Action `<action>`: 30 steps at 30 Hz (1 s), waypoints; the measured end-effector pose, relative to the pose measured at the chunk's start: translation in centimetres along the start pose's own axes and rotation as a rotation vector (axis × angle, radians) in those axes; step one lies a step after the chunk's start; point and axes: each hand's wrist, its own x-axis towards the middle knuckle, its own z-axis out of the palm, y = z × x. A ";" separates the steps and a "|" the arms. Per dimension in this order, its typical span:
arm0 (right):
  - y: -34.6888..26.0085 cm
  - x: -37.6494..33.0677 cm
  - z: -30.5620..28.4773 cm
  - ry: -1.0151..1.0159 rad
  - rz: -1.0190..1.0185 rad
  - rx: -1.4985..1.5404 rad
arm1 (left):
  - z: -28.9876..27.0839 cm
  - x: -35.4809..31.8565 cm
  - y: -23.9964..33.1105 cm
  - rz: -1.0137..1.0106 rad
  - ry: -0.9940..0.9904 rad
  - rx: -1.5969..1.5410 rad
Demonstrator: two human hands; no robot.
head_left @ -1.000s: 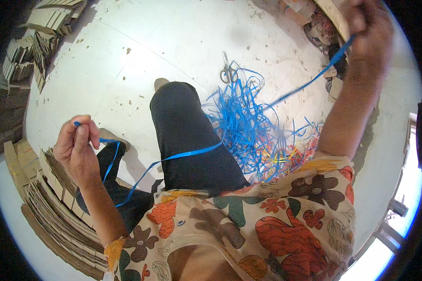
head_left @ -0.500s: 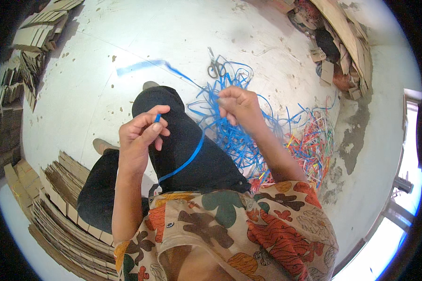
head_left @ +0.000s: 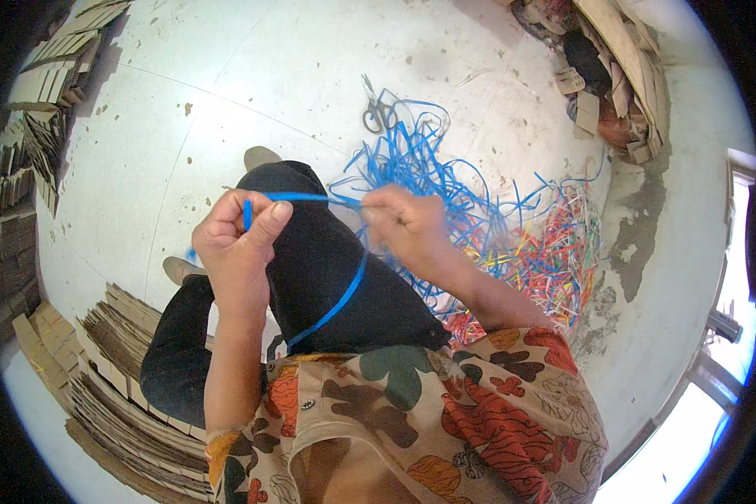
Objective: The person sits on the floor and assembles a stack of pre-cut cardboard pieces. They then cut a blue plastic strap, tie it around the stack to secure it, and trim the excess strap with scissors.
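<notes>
My left hand (head_left: 239, 231) is closed on a flat blue plastic strap, with a short piece sticking up between the fingers and thumb. From there the blue strap (head_left: 307, 197) runs across above my dark-trousered knee to my right hand (head_left: 407, 227). The right hand, slightly blurred, pinches it between thumb and fingers. Another stretch of blue strap (head_left: 342, 298) curves over my thigh toward my waist. A loose heap of blue straps (head_left: 420, 160) lies on the floor beyond my right hand, with a pair of scissors (head_left: 378, 116) at its far edge.
Mixed red, white and yellow strap pieces (head_left: 554, 260) lie at the right by the wall. Stacked flat cardboard (head_left: 134, 428) stands at the lower left, and more cardboard stacks (head_left: 63, 63) at the far left. Cardboard scraps (head_left: 588, 109) pile up at the far right.
My right hand has come down and left toward the left hand. The strap that swung out blurred over the floor now spans both hands. My left hand has shifted slightly left and turned.
</notes>
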 end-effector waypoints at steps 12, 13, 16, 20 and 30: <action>4.5 4.1 -2.7 -0.680 -0.170 0.074 | 1.1 4.9 0.4 -0.015 0.115 -0.366; 5.9 4.9 -4.0 -0.777 -0.093 0.204 | 1.1 5.1 0.1 -0.031 0.125 -0.368; 13.0 8.8 -7.4 -0.325 0.353 0.147 | 2.7 4.9 -0.3 0.049 0.105 -0.198; 29.1 17.0 -13.8 0.367 0.196 -0.556 | 4.8 4.0 -2.4 0.405 0.069 -0.080; 44.1 28.8 -14.8 0.307 0.494 -1.105 | 2.4 7.0 -2.3 0.217 -0.278 0.036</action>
